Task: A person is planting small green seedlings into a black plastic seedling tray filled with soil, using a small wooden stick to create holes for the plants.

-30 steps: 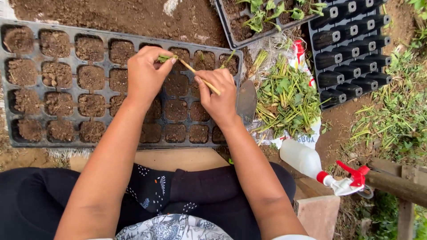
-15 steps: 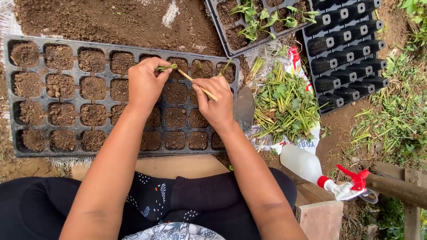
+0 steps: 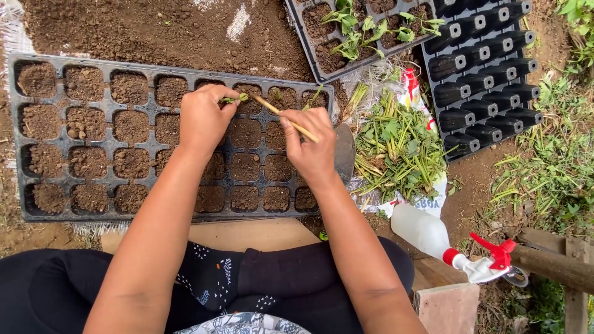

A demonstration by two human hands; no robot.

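Over the top row of the black seedling tray (image 3: 12, 142), the left hand (image 3: 201, 120) pinched a small green cutting (image 3: 234, 98) at a soil-filled cell, and the right hand (image 3: 309, 145) gripped a thin wooden stick (image 3: 281, 115) whose tip met the cutting. Two cells to the right already showed green sprigs; by my judgement most cells held only bare soil, so the planting was barely begun. A heap of green cuttings (image 3: 396, 148) lay just beside the tray, with a white spray bottle (image 3: 427, 235) nearer the knee
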